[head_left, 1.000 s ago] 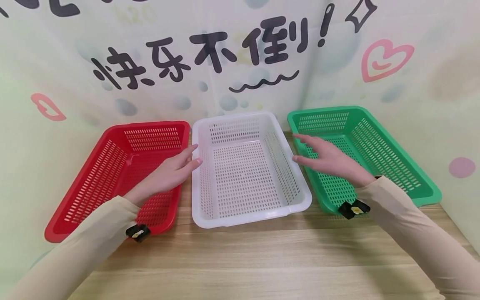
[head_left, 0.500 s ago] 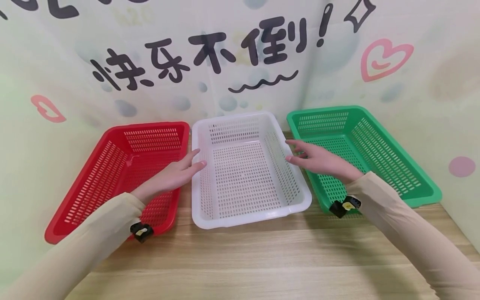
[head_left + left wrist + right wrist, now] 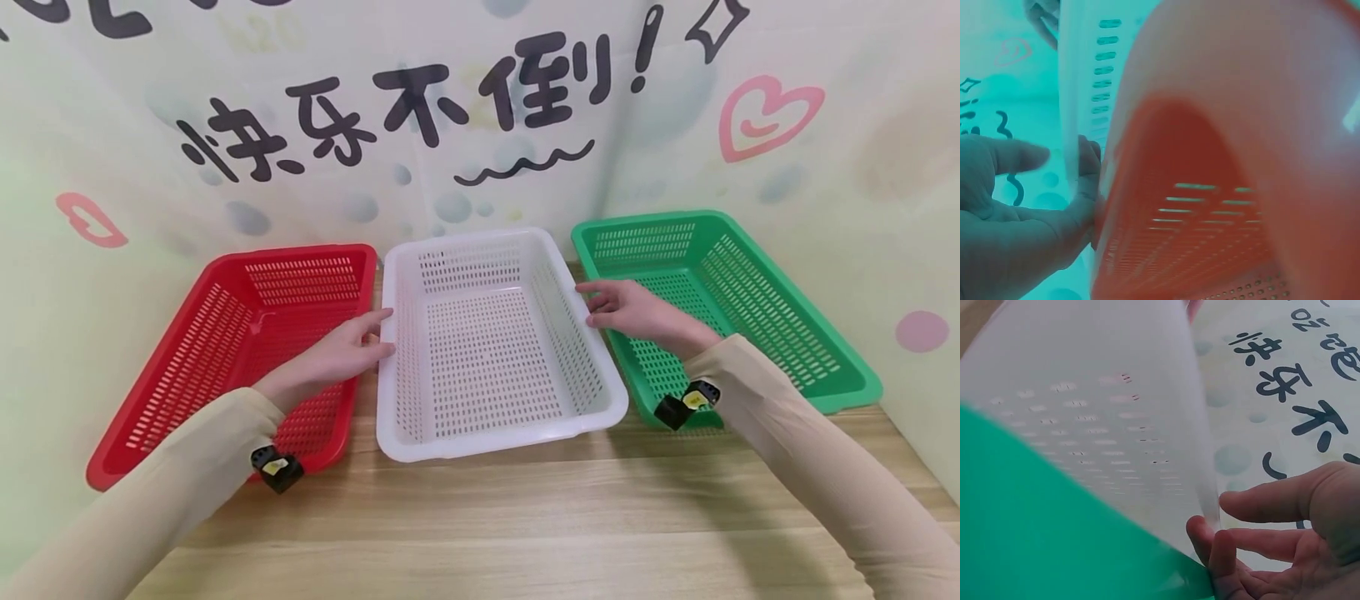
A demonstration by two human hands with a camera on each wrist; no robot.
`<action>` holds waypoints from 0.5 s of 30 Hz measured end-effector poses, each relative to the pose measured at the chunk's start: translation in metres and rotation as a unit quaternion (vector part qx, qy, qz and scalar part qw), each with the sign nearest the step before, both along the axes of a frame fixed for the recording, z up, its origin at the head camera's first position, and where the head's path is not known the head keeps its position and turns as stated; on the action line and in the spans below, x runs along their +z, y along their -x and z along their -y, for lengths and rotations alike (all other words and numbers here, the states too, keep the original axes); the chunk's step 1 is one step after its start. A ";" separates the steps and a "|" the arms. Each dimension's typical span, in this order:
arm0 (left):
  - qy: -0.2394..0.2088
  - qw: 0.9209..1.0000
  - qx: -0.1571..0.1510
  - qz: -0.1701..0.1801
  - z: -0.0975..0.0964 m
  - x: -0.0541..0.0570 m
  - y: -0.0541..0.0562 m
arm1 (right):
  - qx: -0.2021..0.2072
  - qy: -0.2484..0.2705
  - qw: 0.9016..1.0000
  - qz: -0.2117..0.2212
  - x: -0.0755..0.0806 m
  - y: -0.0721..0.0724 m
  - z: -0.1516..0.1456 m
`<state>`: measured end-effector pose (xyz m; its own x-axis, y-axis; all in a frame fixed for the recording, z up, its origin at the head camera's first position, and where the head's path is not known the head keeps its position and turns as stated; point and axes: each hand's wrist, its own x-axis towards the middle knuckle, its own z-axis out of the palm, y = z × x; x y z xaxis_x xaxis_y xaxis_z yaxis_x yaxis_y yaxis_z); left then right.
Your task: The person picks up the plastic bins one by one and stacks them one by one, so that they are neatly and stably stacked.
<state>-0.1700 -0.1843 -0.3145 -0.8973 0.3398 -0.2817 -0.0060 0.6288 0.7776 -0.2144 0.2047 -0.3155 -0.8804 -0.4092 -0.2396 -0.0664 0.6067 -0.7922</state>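
A white plastic basket (image 3: 498,443) with slotted walls stands in the middle of the head view, and no contents show. My left hand (image 3: 330,358) holds its left rim. In the left wrist view, fingers of the left hand (image 3: 1029,240) reach behind the rim, with the thumb apart from it. My right hand (image 3: 637,312) grips the right rim. In the right wrist view, the right hand (image 3: 1335,512) has fingers curled under the rim and its thumb close by the edge. Parts of the fingers are hidden behind the rims.
A red basket (image 3: 300,279) lies under my left forearm, close to the white one. On the right, a green basket (image 3: 765,304) sits below my right hand and wrist. All are on a wooden table (image 3: 487,525), against a printed wall cloth (image 3: 420,192).
Both hands have come down onto the white basket's side rims, and their fingers have curled in. The white basket now looks slightly larger and nearer. The red and green baskets stay put.
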 end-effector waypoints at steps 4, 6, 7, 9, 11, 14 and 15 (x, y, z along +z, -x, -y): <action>-0.014 1.000 0.010 0.002 0.005 -0.003 -0.001 | -0.005 0.022 1.000 0.012 -0.001 0.001 -0.003; -0.017 1.000 0.016 0.005 0.006 -0.004 -0.002 | -0.003 0.030 0.999 0.016 0.000 0.001 -0.004; -0.020 1.000 0.019 0.006 0.007 -0.004 -0.002 | -0.003 0.033 0.999 0.017 0.000 0.001 -0.004; -0.030 0.999 0.024 0.009 0.007 -0.004 -0.003 | -0.004 0.040 0.999 0.020 0.000 0.000 -0.005; -0.047 0.998 0.031 0.012 0.007 -0.004 -0.004 | -0.005 0.047 0.999 0.022 0.001 -0.001 -0.007; -0.071 0.997 0.038 0.014 0.008 -0.003 -0.005 | -0.010 0.062 0.998 0.029 0.000 -0.001 -0.009; -0.077 0.996 0.040 0.013 0.008 -0.003 -0.005 | -0.011 0.067 0.997 0.031 0.000 -0.002 -0.010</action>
